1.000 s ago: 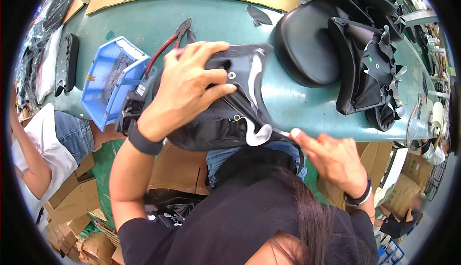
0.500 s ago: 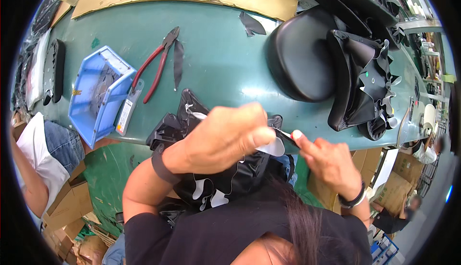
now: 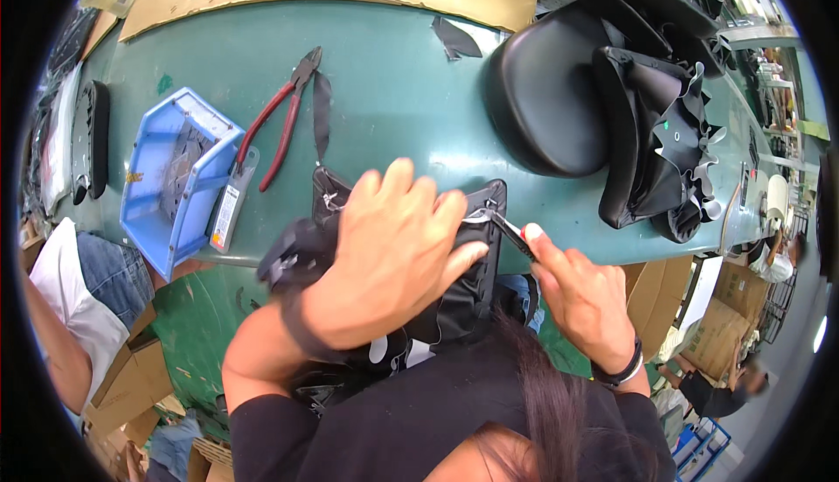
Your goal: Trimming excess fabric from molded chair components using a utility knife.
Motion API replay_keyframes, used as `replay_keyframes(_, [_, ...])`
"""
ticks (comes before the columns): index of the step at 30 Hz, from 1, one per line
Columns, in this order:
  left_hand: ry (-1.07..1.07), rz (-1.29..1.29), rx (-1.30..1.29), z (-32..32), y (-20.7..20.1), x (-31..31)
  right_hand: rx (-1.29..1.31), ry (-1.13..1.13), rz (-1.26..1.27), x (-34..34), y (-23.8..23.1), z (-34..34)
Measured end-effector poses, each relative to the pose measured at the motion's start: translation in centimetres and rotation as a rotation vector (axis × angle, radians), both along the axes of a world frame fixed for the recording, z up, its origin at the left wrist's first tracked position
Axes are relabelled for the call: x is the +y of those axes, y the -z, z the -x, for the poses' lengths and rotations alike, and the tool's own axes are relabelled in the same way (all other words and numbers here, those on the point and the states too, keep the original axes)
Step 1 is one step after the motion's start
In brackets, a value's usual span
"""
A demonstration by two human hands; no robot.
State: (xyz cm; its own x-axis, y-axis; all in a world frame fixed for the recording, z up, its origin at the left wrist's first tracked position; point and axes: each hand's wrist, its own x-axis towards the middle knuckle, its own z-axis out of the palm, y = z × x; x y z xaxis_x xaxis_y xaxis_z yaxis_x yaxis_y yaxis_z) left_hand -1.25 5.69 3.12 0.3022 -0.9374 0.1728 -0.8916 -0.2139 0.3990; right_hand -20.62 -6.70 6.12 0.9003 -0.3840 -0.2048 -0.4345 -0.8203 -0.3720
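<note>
A black padded cover piece with white thread and white tabs lies in front of me at the table's near edge. My left hand rests over its middle, fingers spread and stretched, with nothing visible in it. In my right hand is a slim black tool with a pale metal tip; its exact kind is unclear. The tip meets the cover's far right corner, where white thread or cord shows. Beside my left wrist sits a blurred black part. My left palm hides part of the cover.
Red-handled cutting pliers and a dark strip lie beyond my left hand. Left of them stands a blue bin of small pieces. Black padded cushions crowd the right. Another person is at the left edge.
My left hand has opened from a closed grip and moved down and left over the cover. The cover's far right corner has come into view, and the tool tip has moved onto it.
</note>
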Motion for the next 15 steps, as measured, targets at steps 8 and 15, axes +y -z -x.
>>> replay_keyframes(8, [-0.213,0.253,1.024,-2.9,0.3,-1.7,-0.184,0.042,-0.147,2.0,2.7,0.1])
replay_keyframes(15, [-0.031,1.299,1.597,-5.2,0.9,0.1,-0.019,0.069,-0.254,3.1,0.8,3.8])
